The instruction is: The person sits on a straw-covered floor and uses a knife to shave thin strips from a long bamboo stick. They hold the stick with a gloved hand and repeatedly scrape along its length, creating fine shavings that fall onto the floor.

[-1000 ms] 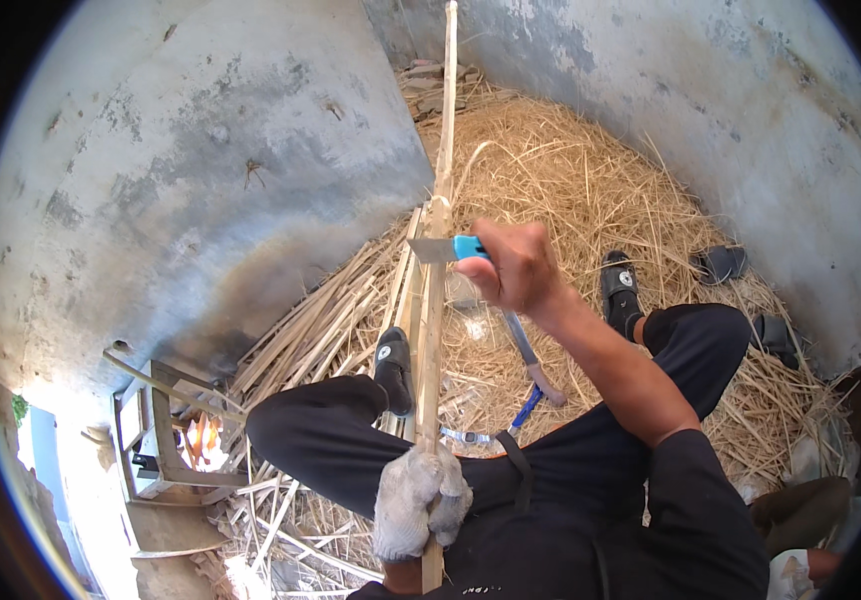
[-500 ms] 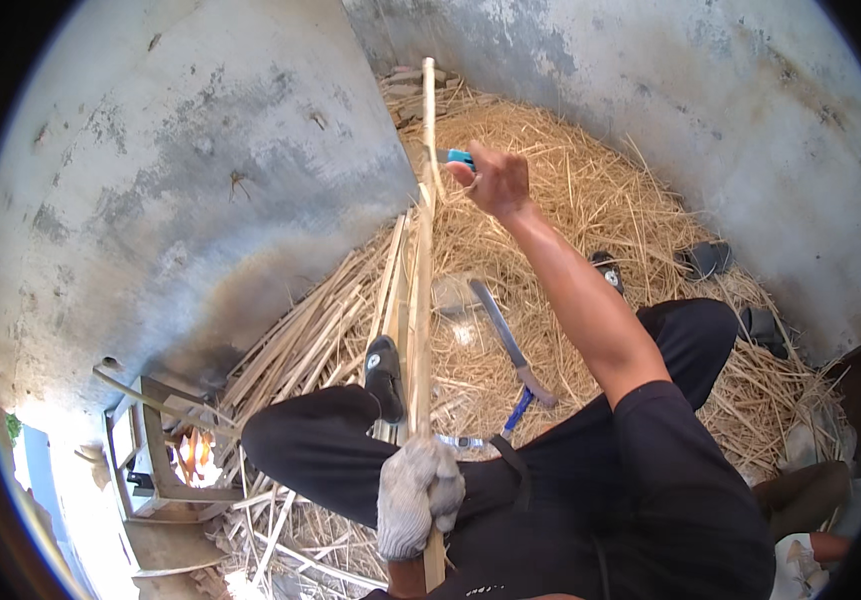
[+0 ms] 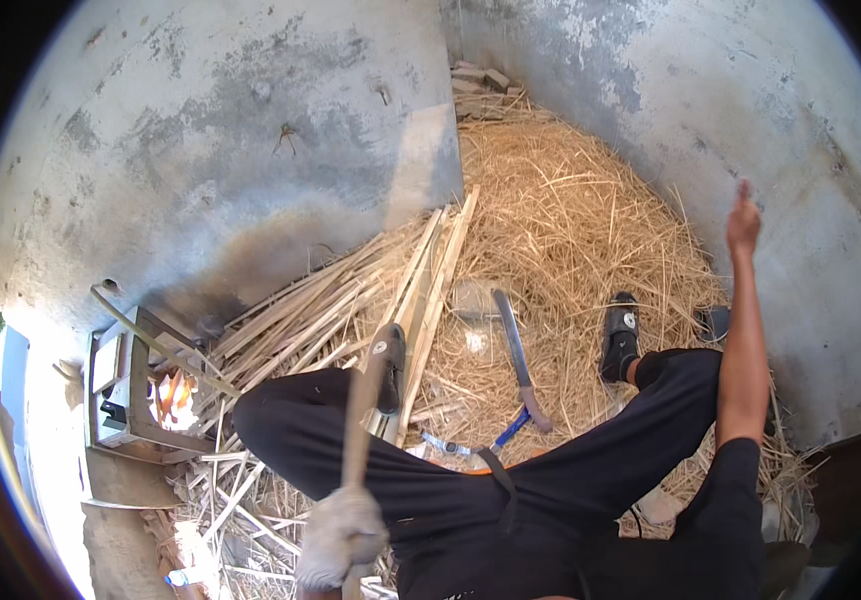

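Observation:
My left hand (image 3: 342, 540), in a whitish knit glove, is wrapped round the lower part of a long pale bamboo strip (image 3: 358, 435). The strip stands up from my fist past my left foot, and its upper part is smeared by motion against the wall. My bare right hand (image 3: 743, 228) is stretched far out to the right, in front of the wall. Its fingers look closed with the thumb up; whether a knife is in it cannot be seen. Between my legs a machete (image 3: 513, 340) with a brown handle lies on the straw, beside a blue strap (image 3: 512, 430).
Split strips (image 3: 300, 320) lie in a heap to the left. Straw-like shavings (image 3: 570, 210) cover the floor up to the grey walls (image 3: 280, 90). A metal frame (image 3: 140, 400) with a bright orange glow stands at the far left. Bricks (image 3: 480, 78) lie in the back corner.
My right hand has swung from the strip out to the far right; the blue-handled knife seen in it before no longer shows. My left hand and the strip have shifted left and down.

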The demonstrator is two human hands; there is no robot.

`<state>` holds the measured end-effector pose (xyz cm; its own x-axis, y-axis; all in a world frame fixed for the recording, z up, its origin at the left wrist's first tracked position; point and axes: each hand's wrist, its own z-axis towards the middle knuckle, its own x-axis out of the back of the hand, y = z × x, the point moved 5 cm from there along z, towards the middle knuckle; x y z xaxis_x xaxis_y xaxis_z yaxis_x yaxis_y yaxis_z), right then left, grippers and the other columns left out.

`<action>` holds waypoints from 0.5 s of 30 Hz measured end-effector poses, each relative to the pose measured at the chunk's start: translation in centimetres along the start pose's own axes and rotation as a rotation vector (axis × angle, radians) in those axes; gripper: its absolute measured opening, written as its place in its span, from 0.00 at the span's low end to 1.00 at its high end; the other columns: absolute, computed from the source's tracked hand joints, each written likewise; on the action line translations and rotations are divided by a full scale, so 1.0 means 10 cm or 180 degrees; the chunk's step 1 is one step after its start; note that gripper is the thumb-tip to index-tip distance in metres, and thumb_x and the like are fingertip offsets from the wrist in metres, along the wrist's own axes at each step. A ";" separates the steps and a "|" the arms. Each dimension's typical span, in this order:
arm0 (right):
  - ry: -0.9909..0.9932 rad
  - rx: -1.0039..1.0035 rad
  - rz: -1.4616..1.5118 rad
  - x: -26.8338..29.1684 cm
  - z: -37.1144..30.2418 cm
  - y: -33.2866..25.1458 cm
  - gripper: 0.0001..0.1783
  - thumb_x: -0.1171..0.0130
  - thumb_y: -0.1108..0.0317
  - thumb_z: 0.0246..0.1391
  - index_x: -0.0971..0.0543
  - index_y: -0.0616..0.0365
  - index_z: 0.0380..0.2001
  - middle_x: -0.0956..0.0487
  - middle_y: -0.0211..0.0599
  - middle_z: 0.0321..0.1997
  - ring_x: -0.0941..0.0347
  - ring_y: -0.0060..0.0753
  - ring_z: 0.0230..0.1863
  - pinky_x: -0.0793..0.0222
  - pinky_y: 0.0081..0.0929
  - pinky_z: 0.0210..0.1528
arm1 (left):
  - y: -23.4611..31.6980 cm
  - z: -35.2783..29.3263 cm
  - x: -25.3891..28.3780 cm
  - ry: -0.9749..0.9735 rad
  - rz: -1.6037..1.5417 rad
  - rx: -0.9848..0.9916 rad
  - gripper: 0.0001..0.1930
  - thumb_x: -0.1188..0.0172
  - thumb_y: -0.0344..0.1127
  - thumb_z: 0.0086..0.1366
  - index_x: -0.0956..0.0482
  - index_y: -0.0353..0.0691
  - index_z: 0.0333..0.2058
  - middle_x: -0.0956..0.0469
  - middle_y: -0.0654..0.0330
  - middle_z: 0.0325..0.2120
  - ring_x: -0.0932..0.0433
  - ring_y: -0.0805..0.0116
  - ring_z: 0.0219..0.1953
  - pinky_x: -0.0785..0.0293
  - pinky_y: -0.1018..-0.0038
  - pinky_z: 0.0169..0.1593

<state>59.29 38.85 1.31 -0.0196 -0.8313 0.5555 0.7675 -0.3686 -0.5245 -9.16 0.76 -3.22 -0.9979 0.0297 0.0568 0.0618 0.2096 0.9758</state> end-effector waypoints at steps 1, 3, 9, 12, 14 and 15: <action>-0.0492 0.0793 0.0545 0.02 -0.34 -0.46 0.31 0.59 0.42 0.62 0.18 0.58 0.27 0.19 0.44 0.23 0.24 0.36 0.23 0.30 0.35 0.28 | 0.20 0.19 -0.36 -0.0214 -0.0619 0.1170 0.10 0.42 0.38 0.64 0.28 0.39 0.29 0.32 0.65 0.14 0.35 0.78 0.10 0.42 0.80 0.11; -0.1724 0.2156 0.1429 0.08 -1.24 -1.31 0.18 0.51 0.56 0.62 0.18 0.58 0.36 0.18 0.44 0.26 0.24 0.34 0.22 0.29 0.33 0.28 | 0.33 0.38 -0.76 -0.1270 -0.0513 0.1446 0.14 0.46 0.43 0.69 0.28 0.37 0.30 0.33 0.65 0.14 0.36 0.78 0.11 0.40 0.79 0.14; -0.1840 0.2731 0.2874 1.19 -2.30 -2.25 0.28 0.55 0.45 0.68 0.32 0.57 0.21 0.38 0.34 0.10 0.37 0.28 0.11 0.42 0.31 0.15 | 0.50 0.38 -0.96 -0.1081 -0.0368 0.0976 0.13 0.50 0.41 0.71 0.28 0.38 0.31 0.34 0.65 0.13 0.38 0.78 0.11 0.42 0.80 0.15; -0.2298 0.2166 0.2941 1.10 -2.47 -2.12 0.29 0.54 0.45 0.67 0.33 0.58 0.21 0.38 0.35 0.10 0.38 0.34 0.10 0.44 0.34 0.15 | 0.47 0.35 -0.97 -0.0960 -0.0535 0.0972 0.13 0.49 0.40 0.70 0.28 0.36 0.31 0.33 0.64 0.14 0.37 0.78 0.12 0.41 0.80 0.15; -0.2185 0.2315 0.2950 1.16 -2.53 -2.16 0.29 0.53 0.45 0.67 0.33 0.58 0.21 0.38 0.36 0.10 0.38 0.35 0.10 0.44 0.34 0.16 | 0.42 0.34 -0.94 -0.0856 -0.0442 0.0881 0.14 0.47 0.40 0.69 0.28 0.34 0.30 0.33 0.62 0.15 0.35 0.76 0.13 0.41 0.79 0.15; -0.2128 0.2386 0.2949 1.18 -2.57 -2.17 0.29 0.53 0.45 0.66 0.33 0.58 0.21 0.38 0.37 0.10 0.38 0.36 0.10 0.44 0.33 0.16 | 0.40 0.33 -0.93 -0.0855 -0.0472 0.0839 0.14 0.47 0.40 0.69 0.28 0.33 0.30 0.33 0.62 0.15 0.35 0.76 0.13 0.41 0.79 0.15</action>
<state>25.94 26.36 2.66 0.8335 -0.2114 0.5105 0.4943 0.6981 -0.5180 0.38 4.53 -0.53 -0.9585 0.2274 -0.1718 -0.0454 0.4733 0.8797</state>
